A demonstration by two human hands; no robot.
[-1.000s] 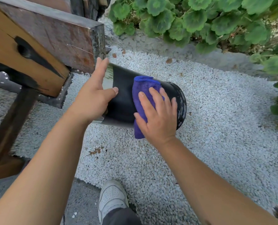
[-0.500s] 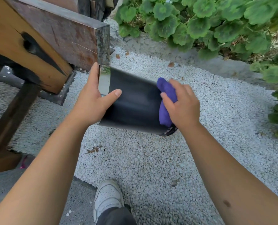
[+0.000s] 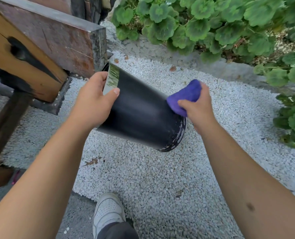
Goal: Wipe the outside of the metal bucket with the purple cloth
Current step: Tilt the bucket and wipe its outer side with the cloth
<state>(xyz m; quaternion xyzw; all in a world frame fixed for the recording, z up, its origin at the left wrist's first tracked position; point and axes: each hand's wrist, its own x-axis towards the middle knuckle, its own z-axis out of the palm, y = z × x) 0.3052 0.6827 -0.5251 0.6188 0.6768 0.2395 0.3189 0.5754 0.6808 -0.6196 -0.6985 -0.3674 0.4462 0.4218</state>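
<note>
The black metal bucket is held sideways in the air over white gravel, its shiny rim to the left and its scuffed base to the right. My left hand grips the rim, thumb on the outer wall and fingers over the edge. In my right hand is the bunched purple cloth, pressed on the bucket's upper right side near the base.
A heavy wooden bench or table stands at the left, its corner close to the bucket's rim. Green leafy plants line the back and right behind a stone kerb. My white shoe is below on grey paving.
My right hand slid the cloth from the middle of the bucket's side toward the base end and up. The bucket has tipped so its base points lower right. The left hand kept its grip.
</note>
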